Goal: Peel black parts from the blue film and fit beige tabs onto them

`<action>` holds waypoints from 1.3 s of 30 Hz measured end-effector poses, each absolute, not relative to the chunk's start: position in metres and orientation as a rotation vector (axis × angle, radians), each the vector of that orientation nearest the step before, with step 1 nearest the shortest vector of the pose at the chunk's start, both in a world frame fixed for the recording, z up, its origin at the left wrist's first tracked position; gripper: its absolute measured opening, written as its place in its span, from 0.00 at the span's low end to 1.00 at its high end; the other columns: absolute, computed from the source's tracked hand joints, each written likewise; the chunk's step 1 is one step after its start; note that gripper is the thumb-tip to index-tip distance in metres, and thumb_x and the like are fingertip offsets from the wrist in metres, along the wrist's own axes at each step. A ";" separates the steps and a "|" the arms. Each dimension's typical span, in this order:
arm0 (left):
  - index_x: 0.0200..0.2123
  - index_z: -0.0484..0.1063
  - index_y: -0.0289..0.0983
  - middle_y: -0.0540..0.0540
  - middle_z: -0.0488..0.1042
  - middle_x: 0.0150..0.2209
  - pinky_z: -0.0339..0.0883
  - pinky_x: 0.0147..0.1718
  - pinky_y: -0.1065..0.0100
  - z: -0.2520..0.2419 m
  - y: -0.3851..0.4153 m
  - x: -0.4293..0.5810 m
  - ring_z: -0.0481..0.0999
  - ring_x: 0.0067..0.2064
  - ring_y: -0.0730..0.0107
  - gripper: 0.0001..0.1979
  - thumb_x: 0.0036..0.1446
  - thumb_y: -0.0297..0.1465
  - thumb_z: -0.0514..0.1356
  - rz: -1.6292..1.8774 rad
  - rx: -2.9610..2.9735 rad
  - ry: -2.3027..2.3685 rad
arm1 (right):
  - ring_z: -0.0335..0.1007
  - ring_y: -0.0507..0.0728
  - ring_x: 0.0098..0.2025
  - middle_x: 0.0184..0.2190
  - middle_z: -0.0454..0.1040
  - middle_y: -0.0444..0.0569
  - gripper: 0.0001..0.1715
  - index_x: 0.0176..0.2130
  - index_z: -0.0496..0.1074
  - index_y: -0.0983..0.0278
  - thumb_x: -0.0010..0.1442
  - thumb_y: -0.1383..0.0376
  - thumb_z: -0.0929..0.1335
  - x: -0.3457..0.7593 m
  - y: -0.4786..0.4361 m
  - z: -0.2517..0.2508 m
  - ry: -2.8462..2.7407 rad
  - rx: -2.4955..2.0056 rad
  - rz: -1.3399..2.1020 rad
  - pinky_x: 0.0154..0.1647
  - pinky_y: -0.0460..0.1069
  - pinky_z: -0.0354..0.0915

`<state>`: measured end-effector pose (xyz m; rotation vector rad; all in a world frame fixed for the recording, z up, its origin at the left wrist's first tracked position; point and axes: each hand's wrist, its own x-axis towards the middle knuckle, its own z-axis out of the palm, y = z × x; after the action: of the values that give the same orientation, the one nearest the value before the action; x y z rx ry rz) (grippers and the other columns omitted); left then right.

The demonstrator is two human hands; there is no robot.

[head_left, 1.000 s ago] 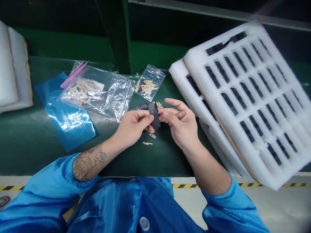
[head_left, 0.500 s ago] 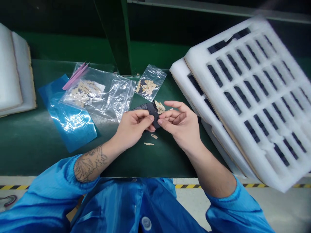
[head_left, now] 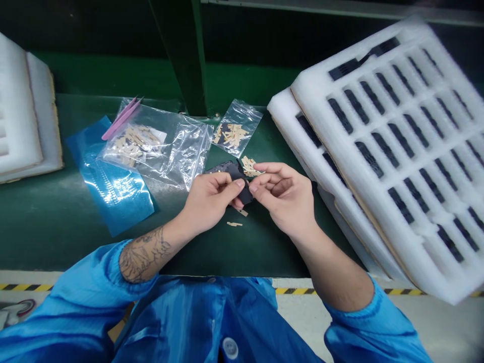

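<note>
My left hand (head_left: 212, 199) is closed round a flat black plastic part (head_left: 245, 194), with the thumb on its upper face. At the part's right edge, the thumb and forefinger of my right hand (head_left: 285, 196) are pinched together. Whatever is between those fingertips is too small to make out. Just behind the hands lies a small pile of beige strips (head_left: 248, 165). Another dark part (head_left: 219, 167) with small specks lies partly hidden behind my left hand. On the green table below my hands are a few loose beige pieces (head_left: 234, 224).
A large clear bag (head_left: 185, 146) of beige pieces lies left, with pink tweezers (head_left: 121, 120) on it and a blue film sheet (head_left: 124, 209) partly beneath. A smaller bag (head_left: 244, 126) lies behind. White foam trays (head_left: 381, 201) with black parts stand right; more foam (head_left: 41, 116) is left.
The whole view has shifted slightly. The black part is still in my left hand, and its angle has changed a little. My right fingers stay at its edge, the forefinger drawn nearer the thumb.
</note>
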<state>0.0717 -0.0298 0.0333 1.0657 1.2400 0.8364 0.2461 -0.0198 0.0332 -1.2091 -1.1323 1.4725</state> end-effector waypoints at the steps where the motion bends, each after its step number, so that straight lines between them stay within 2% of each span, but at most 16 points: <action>1: 0.25 0.73 0.35 0.49 0.79 0.24 0.75 0.31 0.73 0.034 -0.030 0.071 0.80 0.27 0.73 0.18 0.63 0.39 0.63 0.824 1.082 1.226 | 0.75 0.51 0.27 0.27 0.80 0.44 0.18 0.40 0.79 0.63 0.50 0.61 0.80 0.246 -0.019 0.033 -1.149 -1.217 1.458 0.30 0.47 0.73; 4: 0.26 0.74 0.35 0.48 0.80 0.24 0.74 0.30 0.74 0.034 -0.031 0.071 0.80 0.27 0.73 0.17 0.64 0.39 0.63 0.781 1.158 1.200 | 0.74 0.51 0.26 0.26 0.79 0.45 0.11 0.32 0.81 0.63 0.53 0.58 0.79 0.248 -0.016 0.033 -1.186 -1.236 1.432 0.28 0.47 0.72; 8: 0.24 0.73 0.35 0.49 0.79 0.24 0.72 0.29 0.75 0.035 -0.031 0.070 0.80 0.27 0.74 0.17 0.64 0.38 0.63 0.754 1.223 1.194 | 0.72 0.51 0.25 0.23 0.77 0.44 0.12 0.28 0.80 0.63 0.54 0.57 0.78 0.249 -0.015 0.031 -1.213 -1.214 1.475 0.27 0.47 0.71; 13: 0.25 0.73 0.35 0.49 0.80 0.25 0.71 0.30 0.75 0.034 -0.031 0.070 0.80 0.28 0.73 0.18 0.64 0.40 0.63 0.733 1.226 1.161 | 0.70 0.50 0.25 0.23 0.76 0.43 0.15 0.27 0.79 0.63 0.55 0.55 0.78 0.251 -0.015 0.028 -1.132 -1.218 1.605 0.29 0.47 0.72; 18: 0.25 0.73 0.35 0.49 0.80 0.24 0.71 0.31 0.74 0.035 -0.031 0.069 0.81 0.29 0.72 0.18 0.65 0.40 0.63 0.736 1.183 1.125 | 0.72 0.50 0.26 0.25 0.77 0.43 0.12 0.29 0.81 0.61 0.56 0.56 0.77 0.251 -0.016 0.024 -1.068 -1.148 1.652 0.31 0.47 0.73; 23: 0.26 0.74 0.35 0.48 0.80 0.26 0.70 0.31 0.73 0.036 -0.030 0.068 0.80 0.29 0.72 0.18 0.65 0.41 0.63 0.706 1.214 1.120 | 0.70 0.51 0.26 0.23 0.77 0.44 0.15 0.27 0.80 0.62 0.52 0.54 0.79 0.251 -0.015 0.025 -1.132 -1.185 1.630 0.28 0.47 0.69; 29: 0.26 0.74 0.35 0.47 0.80 0.27 0.70 0.33 0.73 0.035 -0.030 0.067 0.79 0.30 0.72 0.19 0.65 0.42 0.62 0.683 1.187 1.081 | 0.69 0.49 0.27 0.24 0.76 0.43 0.14 0.28 0.80 0.62 0.57 0.55 0.77 0.253 -0.015 0.021 -1.066 -1.099 1.753 0.30 0.45 0.67; 39: 0.28 0.74 0.35 0.47 0.78 0.27 0.71 0.35 0.72 0.034 -0.028 0.066 0.78 0.31 0.73 0.20 0.66 0.44 0.61 0.679 1.168 1.010 | 0.72 0.51 0.28 0.26 0.77 0.44 0.17 0.31 0.80 0.62 0.55 0.52 0.78 0.251 -0.014 0.024 -0.957 -1.061 1.830 0.33 0.48 0.72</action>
<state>0.0655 -0.0282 0.0340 1.1676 1.0103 0.6791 0.2514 -0.0137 0.0237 -1.0611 -0.9571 1.8298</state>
